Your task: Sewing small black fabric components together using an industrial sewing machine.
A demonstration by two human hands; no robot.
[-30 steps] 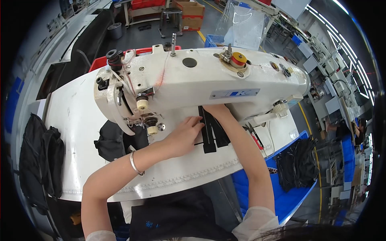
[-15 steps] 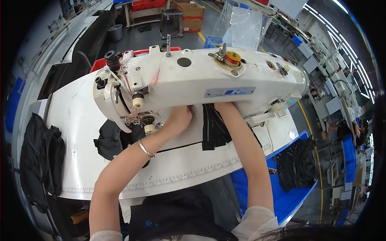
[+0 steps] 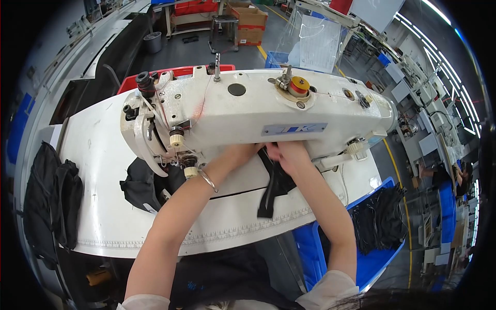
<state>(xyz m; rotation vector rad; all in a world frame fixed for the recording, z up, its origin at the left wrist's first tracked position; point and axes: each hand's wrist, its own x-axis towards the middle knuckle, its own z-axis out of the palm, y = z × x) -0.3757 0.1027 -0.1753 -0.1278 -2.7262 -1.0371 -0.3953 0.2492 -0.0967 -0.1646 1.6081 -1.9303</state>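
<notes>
A white industrial sewing machine point(image 3: 227, 111) stands across the white table. Under its arm my left hand point(image 3: 247, 152) reaches in from the left, its fingers hidden by the machine. My right hand point(image 3: 289, 155) is beside it with fingers curled in on a black fabric strip point(image 3: 266, 201). That strip hangs toward me over the ruler markings, and more black strips lie behind it, below the right hand. A black fabric piece point(image 3: 139, 186) lies by the needle end, partly covered by my left forearm.
Black cloth pieces point(image 3: 66, 204) drape over the table's left edge. At the right, a blue bin point(image 3: 310, 248) holds a bundle of black strips point(image 3: 380, 219). A red tray point(image 3: 129, 82) sits behind the machine. Red thread runs from a spool point(image 3: 299, 84) on top.
My hands have come closer together under the machine arm. The right hand's fingers now show, and one black strip has swung out nearer the table's front edge.
</notes>
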